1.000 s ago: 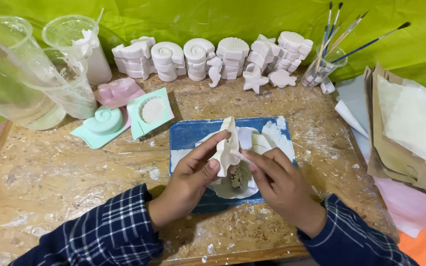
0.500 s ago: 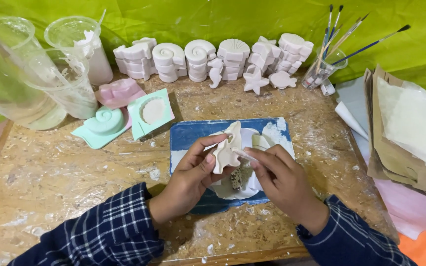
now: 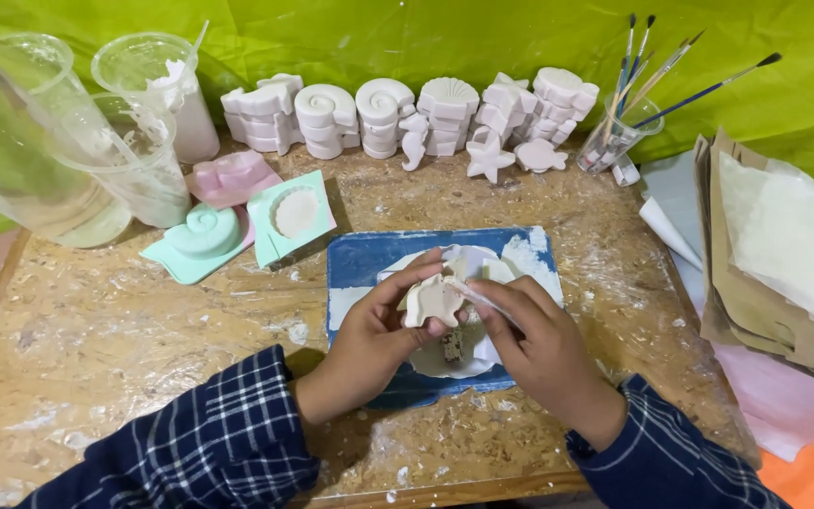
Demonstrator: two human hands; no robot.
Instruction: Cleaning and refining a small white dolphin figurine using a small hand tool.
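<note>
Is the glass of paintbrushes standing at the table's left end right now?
No, the glass of paintbrushes stands at the far right of the table, beside the white plaster casts.

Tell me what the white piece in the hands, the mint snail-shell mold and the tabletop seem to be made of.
The white piece, held in the left hand, looks like cast plaster: matte, chalky, off-white like the stacked casts behind. The mint snail-shell mold looks like soft silicone or rubber: smooth with a faint sheen, though I can't be sure. The tabletop looks like wood chipboard: visible flakes, smeared with white residue.
</note>
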